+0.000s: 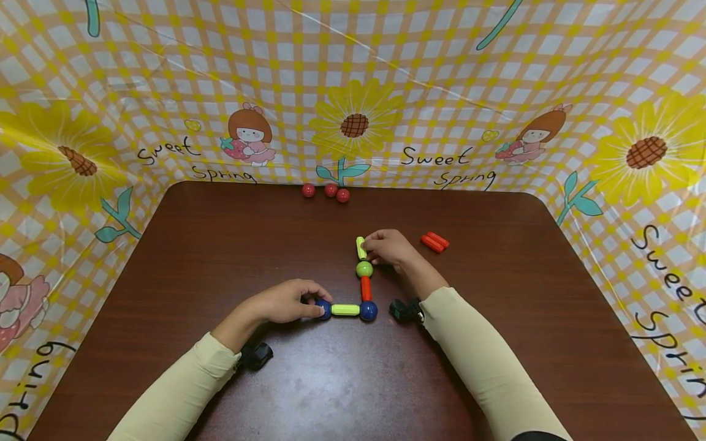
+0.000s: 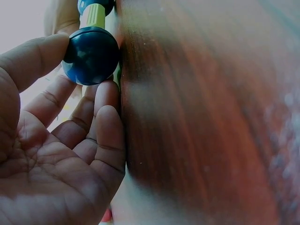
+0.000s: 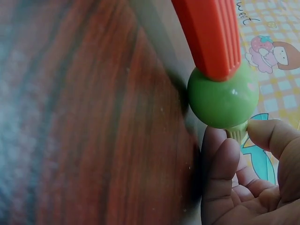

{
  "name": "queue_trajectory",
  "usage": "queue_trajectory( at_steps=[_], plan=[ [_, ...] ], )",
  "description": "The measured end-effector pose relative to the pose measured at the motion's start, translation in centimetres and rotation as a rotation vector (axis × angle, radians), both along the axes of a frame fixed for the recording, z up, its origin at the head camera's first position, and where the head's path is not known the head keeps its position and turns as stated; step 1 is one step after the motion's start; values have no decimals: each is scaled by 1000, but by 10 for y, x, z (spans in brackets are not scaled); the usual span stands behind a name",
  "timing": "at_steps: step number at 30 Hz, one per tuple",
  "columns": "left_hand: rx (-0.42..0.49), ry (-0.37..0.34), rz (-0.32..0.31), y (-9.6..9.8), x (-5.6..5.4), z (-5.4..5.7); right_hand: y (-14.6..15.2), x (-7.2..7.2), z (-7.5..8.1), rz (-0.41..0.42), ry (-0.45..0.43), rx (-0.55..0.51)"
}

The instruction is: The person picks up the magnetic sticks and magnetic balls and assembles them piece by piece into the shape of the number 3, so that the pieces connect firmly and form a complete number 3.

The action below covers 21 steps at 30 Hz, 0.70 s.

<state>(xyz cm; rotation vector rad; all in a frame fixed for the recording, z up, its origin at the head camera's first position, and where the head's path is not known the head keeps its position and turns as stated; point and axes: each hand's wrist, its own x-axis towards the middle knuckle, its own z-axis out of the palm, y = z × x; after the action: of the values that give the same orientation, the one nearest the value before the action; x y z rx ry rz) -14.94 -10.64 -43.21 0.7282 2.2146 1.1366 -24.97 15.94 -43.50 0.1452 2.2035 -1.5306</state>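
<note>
An L-shaped chain of balls and rods lies on the dark wooden table (image 1: 220, 245). My left hand (image 1: 284, 302) pinches the blue ball (image 2: 91, 58) at its left end between thumb and fingers. A yellow-green rod (image 1: 345, 310) links that ball to a second blue ball (image 1: 368, 310) at the corner. From the corner a red rod (image 1: 366, 288) runs away from me to a green ball (image 3: 222, 96). Beyond the green ball, my right hand (image 1: 388, 247) pinches another yellow-green rod (image 1: 361, 247). In the right wrist view this rod's end meets the green ball.
Three red balls (image 1: 308, 190) sit at the table's back edge. Two loose red rods (image 1: 436, 242) lie side by side, right of my right hand. A checked, flower-printed cloth (image 1: 353, 55) rises behind the table and along both sides.
</note>
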Motion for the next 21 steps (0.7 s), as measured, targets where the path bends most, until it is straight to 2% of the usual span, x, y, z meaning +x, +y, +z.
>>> queue_trajectory(
  at_steps=[9,21],
  plan=[
    [-8,5,1,0,0,-2,-1,7,1,-1,-9,21],
    [-6,15,4,0,0,-4,1,8,3,28,19,59]
  ],
)
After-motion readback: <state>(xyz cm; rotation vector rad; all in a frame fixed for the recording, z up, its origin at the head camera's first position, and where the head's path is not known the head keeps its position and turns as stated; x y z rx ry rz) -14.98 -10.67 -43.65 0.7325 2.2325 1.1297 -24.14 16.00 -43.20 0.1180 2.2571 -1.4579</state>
